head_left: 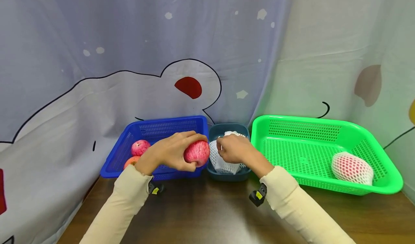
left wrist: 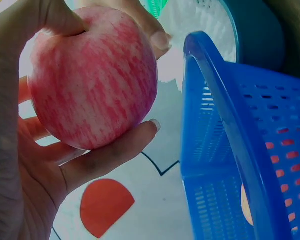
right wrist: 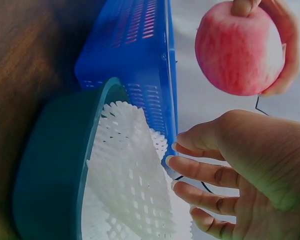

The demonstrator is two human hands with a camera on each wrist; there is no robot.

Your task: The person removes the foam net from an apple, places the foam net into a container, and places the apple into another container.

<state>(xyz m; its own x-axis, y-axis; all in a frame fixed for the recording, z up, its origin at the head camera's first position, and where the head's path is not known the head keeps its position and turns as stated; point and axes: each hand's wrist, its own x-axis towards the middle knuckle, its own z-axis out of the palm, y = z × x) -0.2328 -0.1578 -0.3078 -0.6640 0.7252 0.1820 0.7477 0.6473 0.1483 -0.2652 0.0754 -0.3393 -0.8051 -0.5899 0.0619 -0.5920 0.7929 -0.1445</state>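
My left hand [head_left: 175, 151] grips a red apple [head_left: 197, 153] between thumb and fingers, above the right side of the blue basket [head_left: 165, 120]. In the left wrist view the apple [left wrist: 95, 80] is bare, with the thumb at its stem hollow. My right hand [head_left: 234, 148] is over the small teal bin [head_left: 228, 177], its fingers loosely bent. White foam fruit nets [right wrist: 135, 175] fill that bin. In the right wrist view the fingertips [right wrist: 176, 161] are close to the nets, and nothing shows between them.
Two more apples lie in the blue basket, one a red apple [head_left: 140, 147]. To the right is a green basket [head_left: 308, 120] with a net-wrapped apple [head_left: 352, 168] in it. All three containers stand on a brown wooden table [head_left: 207, 215] before a patterned curtain [head_left: 129, 31].
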